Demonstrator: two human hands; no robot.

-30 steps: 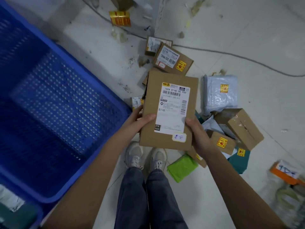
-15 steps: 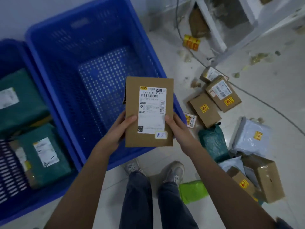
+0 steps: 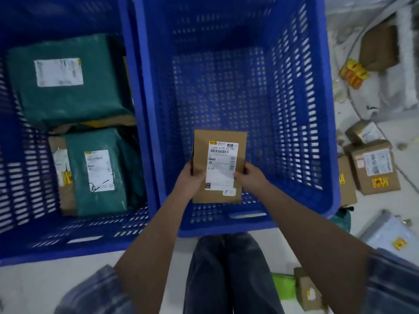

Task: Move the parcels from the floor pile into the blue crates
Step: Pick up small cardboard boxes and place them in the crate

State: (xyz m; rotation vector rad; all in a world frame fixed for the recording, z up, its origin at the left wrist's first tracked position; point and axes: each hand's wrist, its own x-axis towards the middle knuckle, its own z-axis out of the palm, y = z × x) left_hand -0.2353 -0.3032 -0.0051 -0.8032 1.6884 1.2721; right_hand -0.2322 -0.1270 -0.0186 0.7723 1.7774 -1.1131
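I hold a flat brown cardboard parcel point(image 3: 218, 141) with a white label down inside the middle blue crate point(image 3: 326, 123), near its front wall. My left hand point(image 3: 189, 180) grips its left edge and my right hand point(image 3: 250, 176) grips its right edge. Nothing else shows in this crate. The left blue crate point(image 3: 133, 91) holds two green bagged parcels point(image 3: 68, 98) and a brown box. The floor pile of brown boxes point(image 3: 374, 168) lies to the right of the crate.
More parcels lie on the white floor at right: a pale grey bag point(image 3: 390, 236), a bright green bag point(image 3: 283, 286) and a small brown box point(image 3: 308, 291) beside my legs. Yellow-red items point(image 3: 353, 73) and a cable lie at upper right.
My view swung left from the floor pile to the crates. Both hands carried the brown parcel over the crate's rim and lowered it inside.
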